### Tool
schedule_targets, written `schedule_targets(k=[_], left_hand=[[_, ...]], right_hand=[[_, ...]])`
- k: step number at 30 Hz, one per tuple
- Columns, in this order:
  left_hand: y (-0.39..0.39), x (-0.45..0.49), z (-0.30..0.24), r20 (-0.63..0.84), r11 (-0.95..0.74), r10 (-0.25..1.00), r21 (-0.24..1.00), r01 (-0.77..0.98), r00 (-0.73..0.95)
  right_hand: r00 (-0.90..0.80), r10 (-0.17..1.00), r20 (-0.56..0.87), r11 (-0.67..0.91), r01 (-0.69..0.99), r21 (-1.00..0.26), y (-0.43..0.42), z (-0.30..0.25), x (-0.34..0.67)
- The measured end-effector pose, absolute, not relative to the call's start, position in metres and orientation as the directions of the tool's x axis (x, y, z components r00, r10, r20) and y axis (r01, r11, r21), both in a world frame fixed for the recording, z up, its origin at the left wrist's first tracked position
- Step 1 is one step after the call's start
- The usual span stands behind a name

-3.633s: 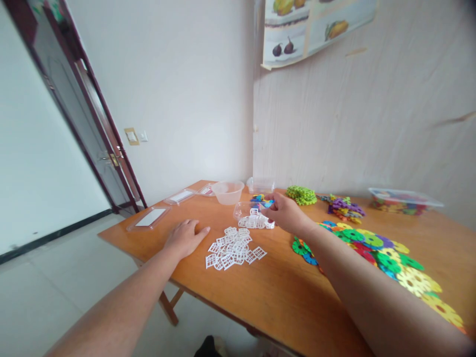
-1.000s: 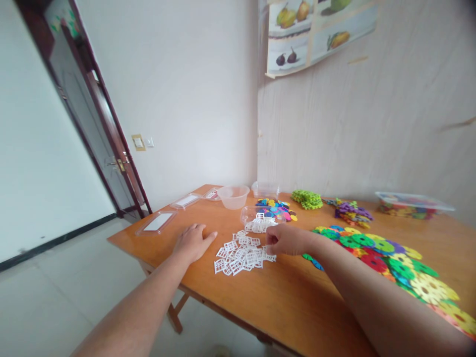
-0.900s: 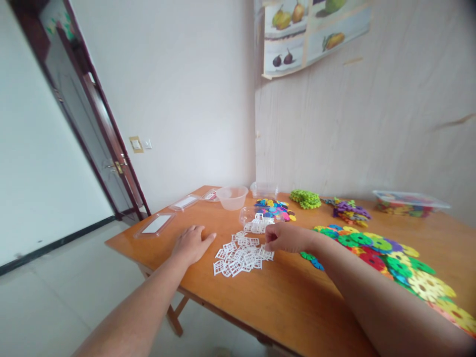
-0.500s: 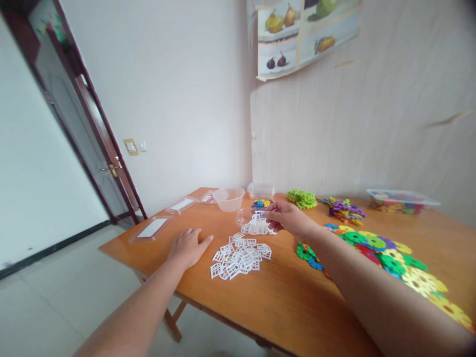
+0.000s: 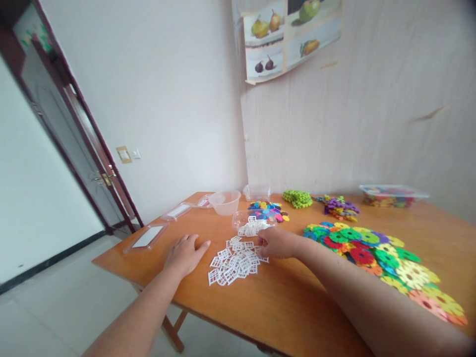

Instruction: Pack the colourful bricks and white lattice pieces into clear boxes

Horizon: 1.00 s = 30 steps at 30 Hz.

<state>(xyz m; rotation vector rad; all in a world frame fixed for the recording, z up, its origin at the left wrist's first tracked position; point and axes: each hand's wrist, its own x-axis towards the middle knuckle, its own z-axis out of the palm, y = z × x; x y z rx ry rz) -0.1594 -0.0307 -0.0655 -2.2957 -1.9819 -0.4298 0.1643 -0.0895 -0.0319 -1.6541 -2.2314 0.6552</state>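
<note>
My left hand (image 5: 184, 255) rests flat on the wooden table, fingers spread and holding nothing, left of a loose pile of white plastic window-frame pieces (image 5: 238, 263). Over the pile's upper right edge is my right hand (image 5: 278, 243), its fingers bent together and pointing down. Whatever lies between those fingertips is hidden from me. Just behind the pile stands a clear plastic tub (image 5: 273, 218) with more of the white window pieces (image 5: 253, 228) in it.
Colourful flower-shaped discs (image 5: 386, 258) spread under and beside my right forearm. Farther back are small coloured pieces (image 5: 266, 210), a translucent bowl (image 5: 225, 202), a green pile (image 5: 297, 198), a purple pile (image 5: 342, 207) and a filled box (image 5: 394, 196). Clear lids (image 5: 147, 237) lie at left.
My right hand has come down and toward me, from beside the tub to the pile's right edge. The left hand keeps its place on the table. The view has shifted slightly.
</note>
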Motion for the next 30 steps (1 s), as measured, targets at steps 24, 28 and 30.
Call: schedule_targets(k=[24, 28, 30], left_hand=[[-0.033, -0.158, -0.06, 0.241, -0.156, 0.962, 0.118, 0.981, 0.124], [-0.033, -0.157, -0.06, 0.238, -0.151, 0.964, 0.117, 0.981, 0.12], [-0.032, -0.157, -0.061, 0.242, -0.149, 0.963, 0.118, 0.982, 0.117]], right_hand=[[-0.362, 0.927, -0.098, 0.26, 0.809, -0.528, -0.099, -0.011, 0.173], [-0.374, 0.916, -0.146, 0.273, 0.846, -0.458, -0.096, -0.022, 0.173], [-0.369, 0.918, -0.144, 0.268, 0.846, -0.461, -0.094, -0.024, 0.172]])
